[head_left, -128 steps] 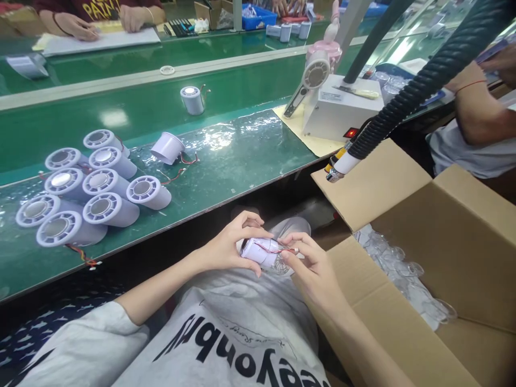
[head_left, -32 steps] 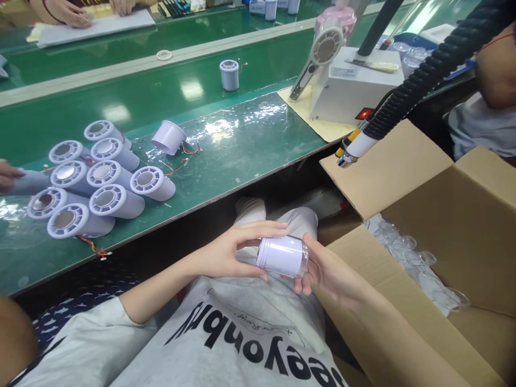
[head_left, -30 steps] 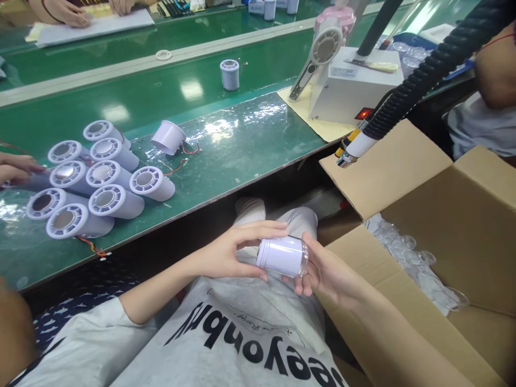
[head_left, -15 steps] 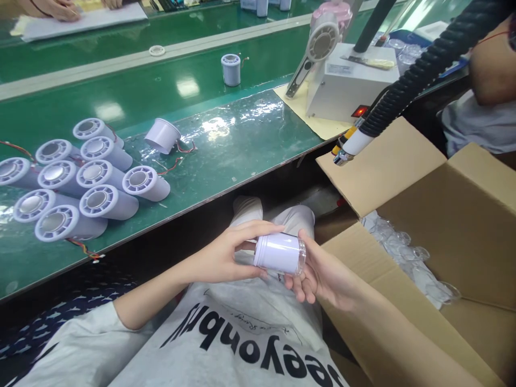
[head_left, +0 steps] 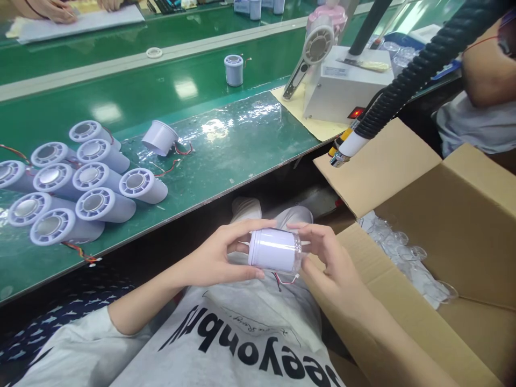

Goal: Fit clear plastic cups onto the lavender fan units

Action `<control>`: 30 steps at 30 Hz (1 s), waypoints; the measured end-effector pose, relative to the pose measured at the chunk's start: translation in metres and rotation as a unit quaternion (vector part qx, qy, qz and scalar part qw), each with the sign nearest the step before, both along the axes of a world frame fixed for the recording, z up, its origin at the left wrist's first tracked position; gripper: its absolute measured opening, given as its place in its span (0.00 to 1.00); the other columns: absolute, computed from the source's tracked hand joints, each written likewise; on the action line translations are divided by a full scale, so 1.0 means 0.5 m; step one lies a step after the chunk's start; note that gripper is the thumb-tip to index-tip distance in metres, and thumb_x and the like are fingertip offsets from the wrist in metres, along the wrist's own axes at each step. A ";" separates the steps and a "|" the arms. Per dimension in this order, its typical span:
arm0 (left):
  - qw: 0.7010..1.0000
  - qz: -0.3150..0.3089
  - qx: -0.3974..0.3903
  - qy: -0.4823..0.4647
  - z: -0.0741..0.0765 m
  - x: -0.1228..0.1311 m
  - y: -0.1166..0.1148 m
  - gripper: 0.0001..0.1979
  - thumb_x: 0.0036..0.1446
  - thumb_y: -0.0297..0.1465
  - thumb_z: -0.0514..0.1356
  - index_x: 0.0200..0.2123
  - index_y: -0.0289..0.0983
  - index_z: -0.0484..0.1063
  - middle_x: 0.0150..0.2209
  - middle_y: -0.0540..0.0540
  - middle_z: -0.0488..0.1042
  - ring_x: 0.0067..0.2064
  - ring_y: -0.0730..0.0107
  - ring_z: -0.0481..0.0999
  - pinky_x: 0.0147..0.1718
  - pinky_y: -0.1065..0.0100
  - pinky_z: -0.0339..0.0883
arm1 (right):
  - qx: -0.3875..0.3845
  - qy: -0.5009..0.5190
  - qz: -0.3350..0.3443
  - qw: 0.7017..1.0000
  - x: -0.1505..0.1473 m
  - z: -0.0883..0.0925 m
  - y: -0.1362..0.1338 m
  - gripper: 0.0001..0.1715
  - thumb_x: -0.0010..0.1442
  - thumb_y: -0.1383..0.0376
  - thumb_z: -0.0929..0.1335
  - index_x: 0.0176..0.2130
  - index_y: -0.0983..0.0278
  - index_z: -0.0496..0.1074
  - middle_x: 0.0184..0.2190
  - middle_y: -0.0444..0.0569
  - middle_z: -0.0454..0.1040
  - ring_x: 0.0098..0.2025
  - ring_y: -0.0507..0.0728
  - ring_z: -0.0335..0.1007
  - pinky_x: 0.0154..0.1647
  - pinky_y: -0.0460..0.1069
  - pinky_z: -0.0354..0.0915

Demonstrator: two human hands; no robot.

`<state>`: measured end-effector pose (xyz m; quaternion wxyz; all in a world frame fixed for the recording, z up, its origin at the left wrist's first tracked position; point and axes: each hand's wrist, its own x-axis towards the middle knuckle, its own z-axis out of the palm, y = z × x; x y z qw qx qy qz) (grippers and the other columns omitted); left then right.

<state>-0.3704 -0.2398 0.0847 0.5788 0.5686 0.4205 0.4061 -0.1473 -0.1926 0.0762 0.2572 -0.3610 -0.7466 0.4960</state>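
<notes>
Over my lap I hold a white plastic cylinder lying sideways, with a clear cap on its right end and thin red wires hanging beneath it. My left hand grips its left end, thumb on top and fingers under. My right hand wraps its fingers round the capped right end. Several similar white cylinders with slotted faces lie stacked on the green bench to the left, and one white cup with red wires lies beside them.
An open cardboard box holding clear plastic caps stands at my right. A black corrugated hose with a nozzle hangs above it. A white machine sits on the bench. One cylinder stands on the belt. Other people's arms show at the edges.
My right hand has shifted from cupping the capped end from below to gripping it from the side and top. Red wires now hang under the cylinder. The cylinder on the belt drifted right.
</notes>
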 end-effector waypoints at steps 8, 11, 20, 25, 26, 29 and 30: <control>0.999 -0.009 0.034 0.030 0.004 -0.001 -0.003 0.38 0.43 0.26 0.68 0.57 0.51 0.59 0.56 0.47 0.63 0.55 0.61 0.65 0.49 0.65 0.68 | 0.137 0.041 0.118 0.983 0.002 -0.001 0.003 0.35 0.53 0.72 0.69 0.56 0.55 0.55 0.59 0.49 0.58 0.60 0.59 0.55 0.59 0.57 0.58; 0.998 -0.014 0.035 0.045 0.006 -0.005 -0.003 0.39 0.41 0.28 0.68 0.57 0.51 0.59 0.57 0.47 0.63 0.55 0.62 0.65 0.49 0.65 0.67 | 0.077 0.074 0.084 0.991 0.003 -0.007 0.000 0.36 0.50 0.71 0.72 0.54 0.54 0.58 0.57 0.48 0.61 0.58 0.58 0.58 0.59 0.55 0.60; 0.994 -0.047 0.074 0.057 0.007 -0.017 -0.002 0.38 0.42 0.27 0.68 0.57 0.48 0.60 0.53 0.45 0.67 0.52 0.60 0.68 0.52 0.59 0.63 | 0.100 0.115 0.060 0.986 0.008 -0.007 -0.016 0.44 0.45 0.73 0.73 0.56 0.53 0.57 0.54 0.48 0.66 0.53 0.60 0.63 0.53 0.57 0.64; 0.985 -0.062 -0.152 -0.056 0.008 -0.002 -0.007 0.30 0.47 0.33 0.65 0.54 0.44 0.61 0.36 0.48 0.73 0.30 0.75 0.72 0.29 0.74 0.68 | 0.004 0.148 0.019 0.989 -0.001 -0.020 -0.024 0.32 0.49 0.63 0.72 0.53 0.56 0.62 0.48 0.50 0.69 0.48 0.62 0.67 0.48 0.57 0.67; 0.982 -0.045 -0.171 -0.058 0.005 -0.003 -0.007 0.27 0.49 0.35 0.63 0.52 0.41 0.62 0.33 0.49 0.72 0.27 0.76 0.70 0.24 0.76 0.66 | -0.016 0.156 0.004 0.988 -0.001 -0.023 -0.025 0.31 0.50 0.62 0.71 0.53 0.56 0.62 0.48 0.50 0.69 0.48 0.62 0.67 0.47 0.57 0.67; 0.983 0.034 -0.172 -0.051 -0.016 -0.022 -0.007 0.21 0.51 0.44 0.58 0.43 0.36 0.64 0.26 0.50 0.69 0.20 0.79 0.64 0.15 0.78 0.57 | 0.049 0.175 -0.057 0.982 0.007 -0.022 -0.024 0.32 0.48 0.68 0.71 0.52 0.55 0.62 0.51 0.49 0.66 0.52 0.62 0.63 0.51 0.58 0.64; 0.984 0.067 -0.157 -0.050 -0.024 -0.033 -0.006 0.21 0.51 0.46 0.57 0.40 0.36 0.64 0.25 0.50 0.68 0.19 0.78 0.64 0.14 0.78 0.55 | 0.091 0.174 -0.085 0.977 0.012 -0.018 -0.022 0.34 0.46 0.71 0.71 0.52 0.55 0.62 0.52 0.49 0.66 0.54 0.63 0.61 0.54 0.59 0.62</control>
